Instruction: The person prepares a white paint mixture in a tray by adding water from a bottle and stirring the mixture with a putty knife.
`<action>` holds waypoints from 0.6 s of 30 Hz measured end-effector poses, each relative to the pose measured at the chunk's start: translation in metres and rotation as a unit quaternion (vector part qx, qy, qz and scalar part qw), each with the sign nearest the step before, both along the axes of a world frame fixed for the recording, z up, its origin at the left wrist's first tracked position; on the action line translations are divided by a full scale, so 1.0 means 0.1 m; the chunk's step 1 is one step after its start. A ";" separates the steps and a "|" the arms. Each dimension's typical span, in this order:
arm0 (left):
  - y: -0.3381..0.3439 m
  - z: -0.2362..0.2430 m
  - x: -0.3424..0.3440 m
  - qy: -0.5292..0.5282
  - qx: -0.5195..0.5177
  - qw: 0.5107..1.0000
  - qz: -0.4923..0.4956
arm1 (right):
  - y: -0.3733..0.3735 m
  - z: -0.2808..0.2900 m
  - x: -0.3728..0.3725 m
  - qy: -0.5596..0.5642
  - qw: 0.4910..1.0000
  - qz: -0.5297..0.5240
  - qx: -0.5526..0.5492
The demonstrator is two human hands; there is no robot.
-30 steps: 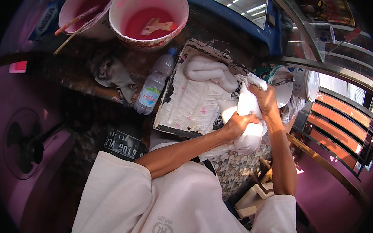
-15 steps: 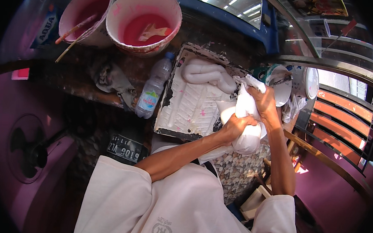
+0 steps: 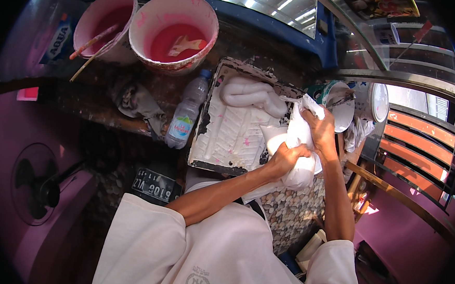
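A soft white plastic bag (image 3: 297, 176), bulging with what looks like paste, is in both my hands over the right edge of a paint tray. My left hand (image 3: 287, 160) wraps its middle, thumb on top. Higher up, my right hand (image 3: 319, 130) grips the gathered top of the bag. The shallow paint tray (image 3: 214, 152) has a ribbed white floor and a chipped black rim. Thick white paste (image 3: 248, 95) lies in it as looped coils toward the far side. My fingers partly hide the bag.
Left of the tray stands a clear water bottle (image 3: 185, 111) with a blue cap. Behind are two paint buckets (image 3: 140, 38) (image 3: 80, 34) with pink liquid and brushes. White paint cans (image 3: 378, 102) and a crumpled plastic bag (image 3: 360, 134) sit to the right. A grey rag (image 3: 138, 103) lies left.
Both hands keep their hold on the bag, with only slight shifts. The bag looks slightly lower and more squeezed at its top. The whole view has tilted slightly.
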State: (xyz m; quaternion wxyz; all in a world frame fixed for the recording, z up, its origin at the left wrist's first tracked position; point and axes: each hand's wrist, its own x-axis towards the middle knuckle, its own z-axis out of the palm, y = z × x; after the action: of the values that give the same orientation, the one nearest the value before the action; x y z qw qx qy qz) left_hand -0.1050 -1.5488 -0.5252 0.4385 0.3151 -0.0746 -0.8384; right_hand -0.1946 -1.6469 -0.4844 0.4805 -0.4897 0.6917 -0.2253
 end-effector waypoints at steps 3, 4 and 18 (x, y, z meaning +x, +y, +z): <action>-0.01 -0.01 -0.01 0.000 0.022 0.999 -0.026 | 0.03 0.00 0.00 0.007 1.000 -0.018 0.015; 0.01 -0.01 -0.02 -0.006 0.006 1.000 -0.024 | 0.05 0.00 0.00 0.031 0.999 -0.026 0.007; 0.21 0.24 0.11 -0.273 -0.170 0.937 -0.140 | 0.61 0.42 -0.20 -0.304 0.933 -0.188 -0.040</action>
State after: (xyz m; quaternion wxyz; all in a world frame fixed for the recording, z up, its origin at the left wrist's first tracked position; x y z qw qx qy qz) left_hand -0.0937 -1.5275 -0.5011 0.3267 0.4387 -0.3763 -0.7478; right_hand -0.2144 -1.5860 -0.4423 0.5964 -0.2774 0.5825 -0.4775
